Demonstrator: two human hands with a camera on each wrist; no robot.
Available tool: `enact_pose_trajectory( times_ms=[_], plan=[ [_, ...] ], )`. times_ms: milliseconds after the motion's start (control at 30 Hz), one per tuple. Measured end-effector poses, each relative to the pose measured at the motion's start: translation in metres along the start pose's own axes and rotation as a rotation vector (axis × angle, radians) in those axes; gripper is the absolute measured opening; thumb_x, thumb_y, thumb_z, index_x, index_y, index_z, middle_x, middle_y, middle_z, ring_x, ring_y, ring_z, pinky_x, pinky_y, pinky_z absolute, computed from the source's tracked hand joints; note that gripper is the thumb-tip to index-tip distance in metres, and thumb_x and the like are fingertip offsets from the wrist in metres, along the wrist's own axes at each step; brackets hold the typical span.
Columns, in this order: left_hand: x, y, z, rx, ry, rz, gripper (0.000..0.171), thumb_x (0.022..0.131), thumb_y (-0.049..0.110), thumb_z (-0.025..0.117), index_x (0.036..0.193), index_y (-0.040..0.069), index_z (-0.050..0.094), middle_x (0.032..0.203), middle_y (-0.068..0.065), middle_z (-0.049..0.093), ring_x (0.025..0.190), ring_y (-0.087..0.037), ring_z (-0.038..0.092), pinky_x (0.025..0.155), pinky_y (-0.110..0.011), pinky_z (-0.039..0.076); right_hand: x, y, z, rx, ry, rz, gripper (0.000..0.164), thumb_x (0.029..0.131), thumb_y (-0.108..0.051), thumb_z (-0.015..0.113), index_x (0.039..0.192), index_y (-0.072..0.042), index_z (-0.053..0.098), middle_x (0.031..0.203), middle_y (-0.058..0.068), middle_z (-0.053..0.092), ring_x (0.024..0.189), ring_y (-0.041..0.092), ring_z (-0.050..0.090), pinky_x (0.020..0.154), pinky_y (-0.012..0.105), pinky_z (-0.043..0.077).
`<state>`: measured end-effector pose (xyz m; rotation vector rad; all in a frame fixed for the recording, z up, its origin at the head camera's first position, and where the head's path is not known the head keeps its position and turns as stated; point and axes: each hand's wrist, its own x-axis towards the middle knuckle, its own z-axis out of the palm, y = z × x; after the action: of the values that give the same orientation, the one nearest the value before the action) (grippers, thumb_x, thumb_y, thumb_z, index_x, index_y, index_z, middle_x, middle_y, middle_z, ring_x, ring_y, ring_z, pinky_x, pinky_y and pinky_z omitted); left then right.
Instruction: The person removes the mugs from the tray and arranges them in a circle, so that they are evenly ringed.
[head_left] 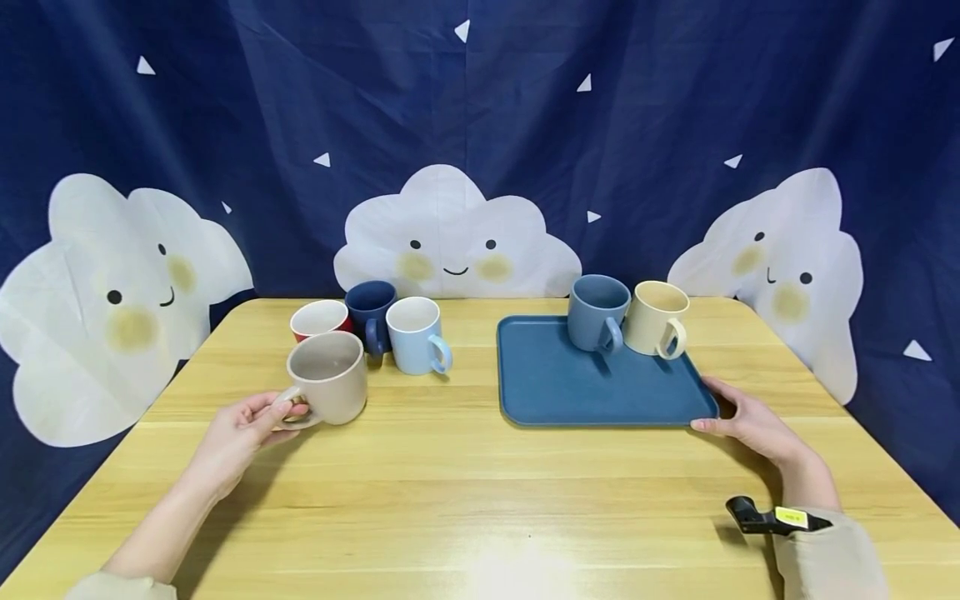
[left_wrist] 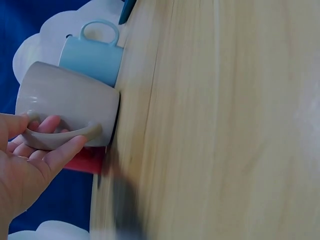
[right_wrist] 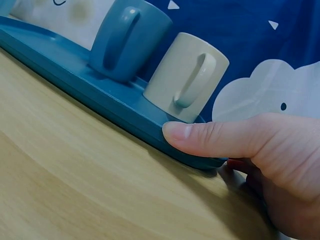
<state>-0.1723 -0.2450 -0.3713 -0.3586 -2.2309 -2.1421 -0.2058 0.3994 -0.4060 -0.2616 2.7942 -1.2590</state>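
The left hand (head_left: pixel 251 425) grips the beige mug (head_left: pixel 332 382) by its handle, thumb on one side and fingers on the other. That mug is upright at the left of the desk (head_left: pixel 465 500), in front of three others; I cannot tell whether its base touches the wood. Behind it is a red mug (head_left: pixel 321 318) (white inside, and partly hidden), then a navy mug (head_left: pixel 363 310), with a light blue mug (head_left: pixel 412 343) just to the right. The navy and light blue handles both point toward the near side.

The right hand (head_left: pixel 746 427) holds the blue tray (head_left: pixel 600 396) at its near right corner, the thumb along the near rim and the fingers round the side. In the far right part of the tray stand a grey-blue mug (head_left: pixel 588 321) and a cream mug (head_left: pixel 647 321), both upright and side by side, handles turned to the near right.

A black clip (head_left: pixel 765 521) with a yellow label sits at the right sleeve (head_left: pixel 832 554). Behind the desk hangs a dark blue curtain (head_left: pixel 525 108) with smiling white clouds (head_left: pixel 453 221).
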Motion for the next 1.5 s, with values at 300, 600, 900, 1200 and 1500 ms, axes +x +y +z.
enact_pose_trajectory(
  times_ms=[300,600,900,1200,1500],
  plan=[
    [0.006,-0.007,-0.023,0.008,-0.030,-0.022,0.016,0.097,0.011,0.049,0.102,-0.002,0.056,0.093,0.000,0.068,0.088,-0.011,0.065,0.076,-0.026,0.052,-0.002,-0.001,0.001,0.000,0.005,-0.001,0.086,0.082,-0.020,0.071,0.143,0.009,0.017,0.143,0.036,0.018,0.129,0.054,0.014,0.099,0.065,0.014],
    [0.015,-0.014,-0.042,-0.010,-0.015,-0.024,0.013,0.097,0.012,0.048,0.100,0.005,0.059,0.093,0.003,0.067,0.088,-0.007,0.063,0.074,-0.024,0.053,-0.001,-0.002,0.001,-0.004,0.007,0.000,0.087,0.081,-0.021,0.071,0.143,0.009,0.018,0.143,0.036,0.019,0.129,0.054,0.014,0.099,0.065,0.014],
    [0.016,-0.002,-0.037,-0.026,0.005,-0.054,0.012,0.097,0.007,0.046,0.099,0.006,0.058,0.091,0.007,0.066,0.087,-0.002,0.061,0.072,-0.023,0.053,-0.001,-0.002,0.000,-0.012,0.009,0.003,0.087,0.081,-0.021,0.072,0.143,0.009,0.018,0.142,0.036,0.019,0.130,0.053,0.014,0.099,0.065,0.015],
    [0.012,0.000,-0.033,0.177,0.140,-0.067,0.023,0.095,0.017,0.052,0.106,-0.004,0.055,0.087,0.015,0.064,0.082,0.002,0.060,0.071,-0.019,0.052,0.000,-0.003,0.000,-0.014,0.005,0.006,0.088,0.081,-0.022,0.072,0.143,0.008,0.017,0.143,0.036,0.019,0.130,0.053,0.014,0.099,0.065,0.015],
    [0.003,0.026,-0.025,0.658,0.498,-0.081,0.039,0.093,0.029,0.055,0.114,-0.003,0.058,0.081,0.035,0.047,0.077,0.016,0.043,0.063,-0.010,0.037,0.000,-0.002,0.000,-0.008,0.003,0.011,0.088,0.081,-0.022,0.072,0.143,0.008,0.018,0.143,0.036,0.019,0.130,0.053,0.014,0.099,0.065,0.015]
  ],
)
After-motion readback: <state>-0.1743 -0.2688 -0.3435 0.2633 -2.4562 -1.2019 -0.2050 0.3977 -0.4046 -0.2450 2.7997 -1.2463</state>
